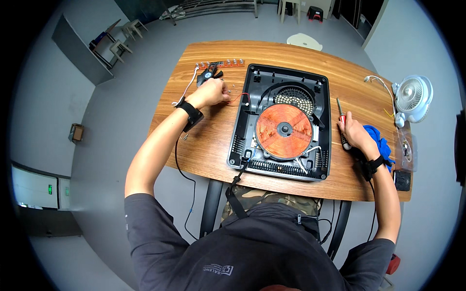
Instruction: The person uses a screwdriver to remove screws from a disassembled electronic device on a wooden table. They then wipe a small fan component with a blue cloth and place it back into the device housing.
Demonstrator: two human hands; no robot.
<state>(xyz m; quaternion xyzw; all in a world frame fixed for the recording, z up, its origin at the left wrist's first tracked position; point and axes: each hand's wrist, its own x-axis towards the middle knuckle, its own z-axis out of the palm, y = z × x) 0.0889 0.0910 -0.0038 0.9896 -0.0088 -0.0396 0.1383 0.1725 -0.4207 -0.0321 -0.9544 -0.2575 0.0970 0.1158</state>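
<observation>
An induction cooker's black lower housing [241, 116] lies in the middle of the table, with a round copper coil [274, 140] inside and a vent grille behind it. Left of it, my left hand [212, 93] is low over the tabletop with its fingers curled together; whatever they hold is too small to make out. Small screws lie by those fingertips, and a thin red wire runs from there to the housing. A small black fan [207, 75] sits just beyond this hand. On the right, my right hand [357, 133] is closed around a red-and-black screwdriver [342, 116], its shaft pointing away from me.
A strip circuit board [235, 63] with several buttons lies at the far left of the wooden table [204, 160]. Right of my right hand are a blue cloth [383, 144], a white desk fan [412, 99] and a black phone-like object [402, 180]. Stools [304, 41] stand beyond.
</observation>
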